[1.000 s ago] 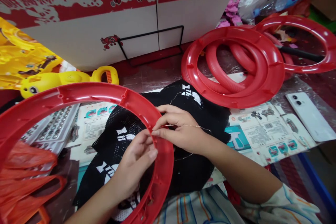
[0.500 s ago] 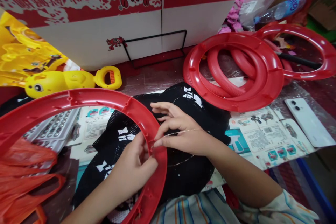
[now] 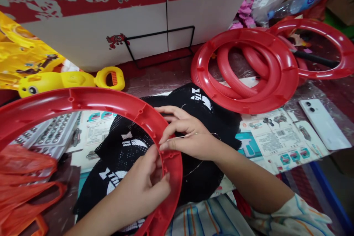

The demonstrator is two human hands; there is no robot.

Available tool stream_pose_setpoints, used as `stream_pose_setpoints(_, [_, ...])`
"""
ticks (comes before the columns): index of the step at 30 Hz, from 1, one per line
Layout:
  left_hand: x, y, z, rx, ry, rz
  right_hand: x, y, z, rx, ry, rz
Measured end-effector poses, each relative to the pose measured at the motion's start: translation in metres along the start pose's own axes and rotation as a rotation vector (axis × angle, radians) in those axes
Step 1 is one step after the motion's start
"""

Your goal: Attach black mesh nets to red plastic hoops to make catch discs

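Note:
A large red plastic ring [image 3: 110, 99], ribbed on its visible face, is held tilted above black mesh fabric with white print [image 3: 177, 97]. My left hand [image 3: 145, 182] is closed around the ring's inner edge, thumb on the near face and fingertips partly hidden behind it. Against the same stretch of rim, my right hand [image 3: 189, 132] pinches a thin, pale wire-like strand [image 3: 184, 136] between thumb and index finger. The strand runs back across that hand, and part of it loops over the black fabric. Where its end meets the ring is hidden by my fingers.
More red rings [image 3: 246, 107] lie at right, around a ribbed red coil [image 3: 232, 75]. A white phone [image 3: 325, 123] rests near the right edge. At left are a yellow toy [image 3: 66, 79], a tray of metal beads [image 3: 52, 136] and an orange bag [image 3: 24, 166]. A white-red carton [image 3: 138, 18] stands behind.
The ring's held side has shifted slightly to the right, and both hands stay at its rim. The surroundings sit a little higher and further left in view.

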State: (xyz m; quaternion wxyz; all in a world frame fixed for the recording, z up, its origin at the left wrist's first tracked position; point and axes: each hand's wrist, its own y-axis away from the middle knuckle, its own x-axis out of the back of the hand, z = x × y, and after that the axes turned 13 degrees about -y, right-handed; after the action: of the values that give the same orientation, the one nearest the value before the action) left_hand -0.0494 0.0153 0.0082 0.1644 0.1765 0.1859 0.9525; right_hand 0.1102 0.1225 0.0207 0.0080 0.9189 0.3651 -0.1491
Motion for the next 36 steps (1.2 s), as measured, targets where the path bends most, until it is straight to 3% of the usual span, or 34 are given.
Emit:
stream_pose_setpoints(4, [-0.003,-0.002,-0.002,0.000,-0.046,-0.004,0.000,0.001,-0.003,-0.003,0.035,0.000])
stream_pose_setpoints(9, [-0.006,0.001,-0.002,0.045,0.008,-0.016,-0.001,-0.002,-0.003,-0.131,0.051,0.059])
stream_pose_setpoints(18, [-0.004,-0.013,0.010,0.075,0.570,0.160,-0.006,-0.003,0.003,-0.090,-0.029,0.161])
stream_pose_setpoints(24, [-0.008,-0.021,0.011,0.045,0.389,0.294,-0.003,-0.003,0.007,-0.109,0.019,0.093])
stream_pose_setpoints(30, [0.001,-0.016,0.013,0.066,0.298,0.175,0.009,-0.003,-0.008,-0.062,0.158,-0.067])
stream_pose_setpoints(36, [0.004,-0.010,0.012,0.087,0.207,0.076,0.013,-0.003,-0.010,-0.006,0.150,-0.091])
